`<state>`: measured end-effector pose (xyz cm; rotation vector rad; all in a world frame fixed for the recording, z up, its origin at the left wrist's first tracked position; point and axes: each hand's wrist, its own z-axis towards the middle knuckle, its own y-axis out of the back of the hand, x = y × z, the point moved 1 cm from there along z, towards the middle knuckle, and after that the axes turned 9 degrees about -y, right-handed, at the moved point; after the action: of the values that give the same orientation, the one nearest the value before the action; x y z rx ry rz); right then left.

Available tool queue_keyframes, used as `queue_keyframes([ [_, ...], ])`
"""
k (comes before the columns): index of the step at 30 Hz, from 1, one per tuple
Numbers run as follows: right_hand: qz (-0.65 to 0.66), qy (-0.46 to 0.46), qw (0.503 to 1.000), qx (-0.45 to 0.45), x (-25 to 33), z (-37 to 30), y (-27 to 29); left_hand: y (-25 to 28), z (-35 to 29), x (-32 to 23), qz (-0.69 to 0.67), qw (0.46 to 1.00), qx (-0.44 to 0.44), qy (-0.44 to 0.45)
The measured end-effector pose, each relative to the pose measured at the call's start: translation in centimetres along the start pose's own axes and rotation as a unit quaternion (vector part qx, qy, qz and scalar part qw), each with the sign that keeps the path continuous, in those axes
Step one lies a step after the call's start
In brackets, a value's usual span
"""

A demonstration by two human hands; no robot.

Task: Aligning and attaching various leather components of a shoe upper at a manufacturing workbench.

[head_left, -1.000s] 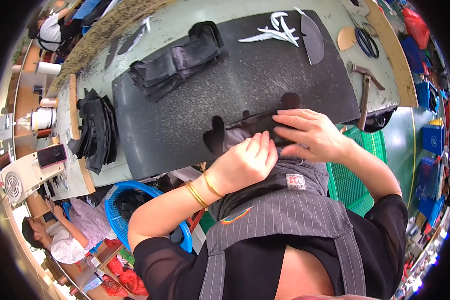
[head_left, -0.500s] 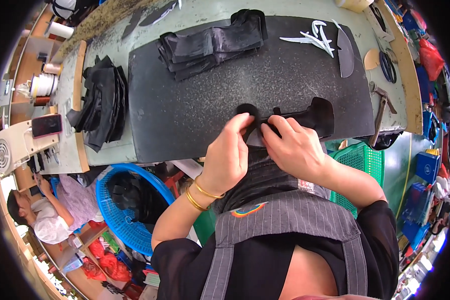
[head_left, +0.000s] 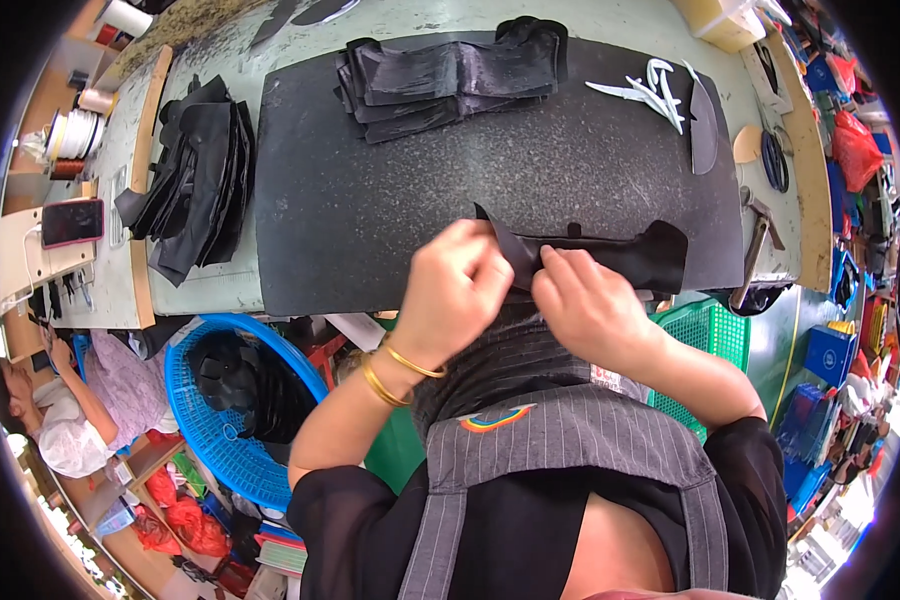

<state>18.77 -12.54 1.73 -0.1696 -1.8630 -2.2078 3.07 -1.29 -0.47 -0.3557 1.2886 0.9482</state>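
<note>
A black leather piece (head_left: pixel 620 256) lies along the near edge of the dark work board (head_left: pixel 370 200). My left hand (head_left: pixel 460 280) is closed on its left end, where a flap stands up beside the fingers. With fingertips together, my right hand (head_left: pixel 588 300) presses on the piece's near edge, close to the left hand. The undersides of the fingers are hidden. Farther off on the board rests a stack of black leather pieces (head_left: pixel 455 75). Another pile of dark pieces (head_left: pixel 198 180) sits left of the board.
White curved strips (head_left: pixel 655 95) lie at the board's far right, near a hammer (head_left: pixel 760 245) and a tape roll (head_left: pixel 773 160). A blue basket (head_left: pixel 245 480) with black pieces stands below left, a green basket (head_left: pixel 710 330) below right. A phone (head_left: pixel 72 222) and another person (head_left: pixel 75 430) are at left.
My left hand has closed further on the leather piece, and the piece's left end has gone from a rounded curl to a raised flap. The view has shifted slightly.
</note>
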Motion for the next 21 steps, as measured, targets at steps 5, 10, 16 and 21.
queue_keyframes([
  [5,-0.275,0.156,0.948,-0.044,0.6,-0.3,-1.4,1.6,3.4,0.8,-0.149,0.944,0.057,0.29],
  [10,-0.26,0.166,0.948,-0.08,0.0,-0.3,-1.7,3.1,3.8,-0.4,-0.265,0.873,0.162,0.375],
  [16,-0.232,0.165,0.955,-0.08,-0.1,-0.3,-1.7,1.4,3.7,-3.4,-0.307,0.872,0.133,0.359],
  [21,-0.216,0.143,0.961,-0.093,-0.2,-0.7,-1.9,2.0,5.9,-1.9,0.022,0.929,0.188,0.317],
])
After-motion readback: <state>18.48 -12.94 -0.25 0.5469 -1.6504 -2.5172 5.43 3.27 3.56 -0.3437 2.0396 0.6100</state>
